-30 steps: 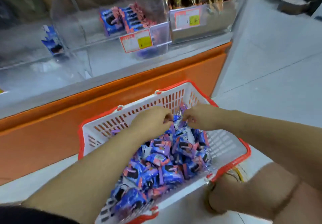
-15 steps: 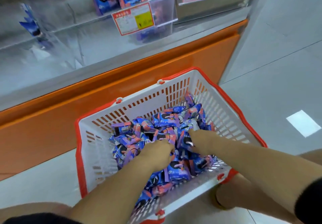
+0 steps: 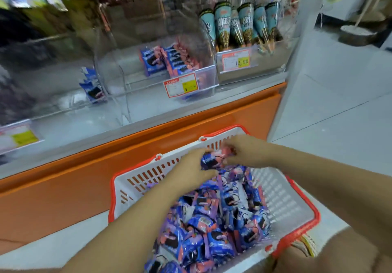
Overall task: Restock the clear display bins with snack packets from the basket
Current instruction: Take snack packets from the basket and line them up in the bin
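Observation:
A white basket with a red rim [image 3: 137, 179] sits on the floor, holding a heap of several blue and pink snack packets [image 3: 214, 228]. My left hand [image 3: 191, 168] and my right hand [image 3: 248, 151] meet over the basket's far side, together gripping a small bunch of snack packets [image 3: 212, 159] lifted just above the heap. Ahead, the clear display bin [image 3: 205, 75] holds a few upright packets of the same kind [image 3: 167, 59] behind a red and yellow price tag [image 3: 180, 84].
A neighbouring clear bin on the right holds teal cone-shaped packs [image 3: 241, 25]. A lone blue packet [image 3: 93, 87] stands in the bin to the left. An orange base [image 3: 63, 187] runs under the bins. Grey floor tiles [image 3: 339, 107] spread out to the right.
Both hands came up out of the heap with packets gripped between them. The view tilted upward, bringing the upper shelves and bins into sight.

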